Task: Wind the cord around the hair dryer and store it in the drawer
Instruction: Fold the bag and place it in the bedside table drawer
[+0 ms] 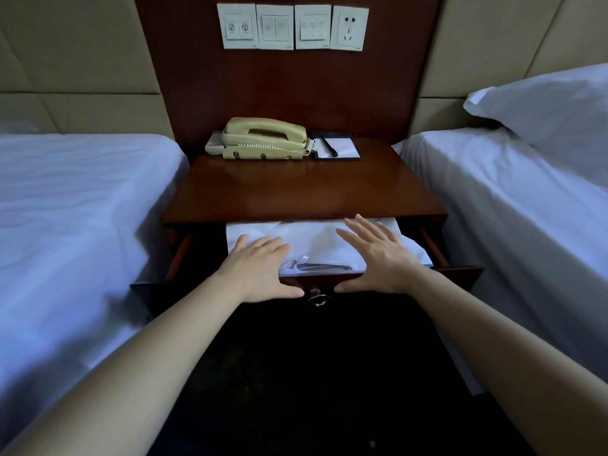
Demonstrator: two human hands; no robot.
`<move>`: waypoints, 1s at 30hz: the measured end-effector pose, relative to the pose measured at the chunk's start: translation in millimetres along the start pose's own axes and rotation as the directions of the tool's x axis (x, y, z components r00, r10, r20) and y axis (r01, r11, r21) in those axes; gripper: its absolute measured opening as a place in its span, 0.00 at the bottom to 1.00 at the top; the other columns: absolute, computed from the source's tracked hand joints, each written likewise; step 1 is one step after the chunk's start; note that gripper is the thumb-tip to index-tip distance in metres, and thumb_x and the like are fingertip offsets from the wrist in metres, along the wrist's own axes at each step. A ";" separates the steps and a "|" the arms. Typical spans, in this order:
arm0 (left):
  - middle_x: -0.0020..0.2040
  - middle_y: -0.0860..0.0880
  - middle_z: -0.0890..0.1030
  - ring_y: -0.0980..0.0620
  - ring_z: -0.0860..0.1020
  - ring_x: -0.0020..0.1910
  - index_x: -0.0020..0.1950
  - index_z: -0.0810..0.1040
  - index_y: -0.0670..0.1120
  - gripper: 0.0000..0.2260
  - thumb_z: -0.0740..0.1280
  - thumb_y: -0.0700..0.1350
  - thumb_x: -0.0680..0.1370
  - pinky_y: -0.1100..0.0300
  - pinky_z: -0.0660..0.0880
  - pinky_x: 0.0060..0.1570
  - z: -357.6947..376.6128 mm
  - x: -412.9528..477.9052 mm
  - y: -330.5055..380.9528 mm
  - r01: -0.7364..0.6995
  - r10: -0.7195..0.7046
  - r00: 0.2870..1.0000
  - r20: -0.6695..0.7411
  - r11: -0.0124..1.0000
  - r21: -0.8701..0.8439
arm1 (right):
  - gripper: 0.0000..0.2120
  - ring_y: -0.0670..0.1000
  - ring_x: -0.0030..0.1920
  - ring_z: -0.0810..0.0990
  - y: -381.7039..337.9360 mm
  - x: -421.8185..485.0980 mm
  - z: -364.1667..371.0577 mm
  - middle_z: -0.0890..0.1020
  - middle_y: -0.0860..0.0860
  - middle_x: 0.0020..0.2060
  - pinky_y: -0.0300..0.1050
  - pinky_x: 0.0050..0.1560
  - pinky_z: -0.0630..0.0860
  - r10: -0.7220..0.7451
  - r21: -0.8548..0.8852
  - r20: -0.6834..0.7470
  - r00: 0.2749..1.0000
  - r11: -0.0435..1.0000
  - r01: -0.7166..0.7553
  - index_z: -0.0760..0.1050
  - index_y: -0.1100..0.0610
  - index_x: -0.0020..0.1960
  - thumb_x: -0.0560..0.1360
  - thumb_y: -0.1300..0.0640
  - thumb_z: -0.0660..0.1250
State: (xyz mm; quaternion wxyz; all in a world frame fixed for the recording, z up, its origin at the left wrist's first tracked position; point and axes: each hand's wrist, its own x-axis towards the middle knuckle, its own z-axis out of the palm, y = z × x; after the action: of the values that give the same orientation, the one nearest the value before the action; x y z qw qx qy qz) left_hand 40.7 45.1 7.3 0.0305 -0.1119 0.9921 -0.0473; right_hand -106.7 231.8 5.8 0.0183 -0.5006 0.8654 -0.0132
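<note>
- Left hand (260, 269) lying flat, fingers spread, holding nothing, over white bag (316, 240) in open drawer (460, 274).
- Right hand (375, 258) likewise spread flat, empty.
- Hair dryer orientation: cannot tell.

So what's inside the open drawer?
A white cloth bag fills most of the drawer, with a drawstring near the front. Both open hands, left hand and right hand, hover over it. Whatever the bag holds is covered.

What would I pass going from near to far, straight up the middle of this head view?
Drawer front with its ring pull → white bag in the open drawer → bare nightstand top → telephone → wall switch panels.
</note>
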 end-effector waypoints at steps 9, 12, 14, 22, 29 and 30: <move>0.74 0.42 0.63 0.45 0.60 0.74 0.73 0.65 0.43 0.48 0.55 0.75 0.63 0.44 0.44 0.70 13.5 24.9 -14.8 0.071 -0.037 0.928 -0.371 0.994 0.080 | 0.55 0.49 0.77 0.39 15.4 31.7 6.0 0.47 0.48 0.77 0.52 0.74 0.38 -0.009 -0.024 -0.221 0.975 1.000 0.004 0.42 0.45 0.76 0.57 0.20 0.54; 0.79 0.45 0.51 0.48 0.46 0.78 0.77 0.50 0.44 0.52 0.57 0.76 0.65 0.42 0.38 0.71 12.1 38.3 -18.9 0.158 -0.131 0.946 -0.296 0.985 0.069 | 0.59 0.51 0.77 0.40 20.3 46.9 3.8 0.45 0.51 0.77 0.54 0.75 0.38 0.086 0.009 -0.142 0.986 0.996 -0.085 0.39 0.49 0.77 0.57 0.21 0.59; 0.79 0.46 0.53 0.50 0.48 0.78 0.77 0.51 0.44 0.51 0.56 0.76 0.65 0.41 0.38 0.71 11.3 49.9 -22.3 0.196 -0.167 0.946 -0.277 0.977 0.080 | 0.60 0.51 0.77 0.43 23.7 57.9 2.0 0.48 0.51 0.78 0.55 0.76 0.40 0.128 0.019 -0.116 0.985 0.992 -0.126 0.41 0.51 0.77 0.58 0.22 0.60; 0.74 0.46 0.67 0.48 0.64 0.74 0.72 0.65 0.43 0.44 0.62 0.72 0.67 0.44 0.42 0.72 15.3 75.4 -29.6 0.188 -0.157 0.908 -0.389 0.981 0.043 | 0.48 0.53 0.67 0.67 28.2 80.6 6.4 0.71 0.48 0.65 0.55 0.66 0.61 0.164 0.008 -0.360 0.918 0.985 -0.173 0.65 0.51 0.69 0.57 0.24 0.65; 0.57 0.41 0.82 0.43 0.81 0.57 0.57 0.79 0.39 0.40 0.60 0.70 0.62 0.38 0.61 0.67 21.6 87.9 -35.5 0.201 -0.139 0.886 -0.443 0.975 0.097 | 0.41 0.54 0.58 0.71 27.6 91.1 8.4 0.75 0.48 0.55 0.53 0.55 0.66 0.171 -0.024 -0.446 0.879 0.979 -0.202 0.72 0.53 0.60 0.58 0.26 0.66; 0.57 0.41 0.82 0.43 0.80 0.57 0.57 0.79 0.39 0.40 0.61 0.70 0.63 0.38 0.61 0.67 21.6 88.1 -35.2 0.197 -0.135 0.892 -0.431 0.975 0.101 | 0.40 0.54 0.58 0.71 26.8 90.5 7.4 0.75 0.48 0.55 0.52 0.55 0.66 0.172 -0.018 -0.441 0.881 0.980 -0.200 0.72 0.53 0.60 0.58 0.27 0.66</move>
State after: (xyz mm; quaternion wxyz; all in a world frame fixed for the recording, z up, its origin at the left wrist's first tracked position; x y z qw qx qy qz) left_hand -35.8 -10.8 -15.0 -0.1807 -0.1811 0.9561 -0.1431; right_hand -174.6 166.6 -4.3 -0.1908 -0.3999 0.8913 -0.0962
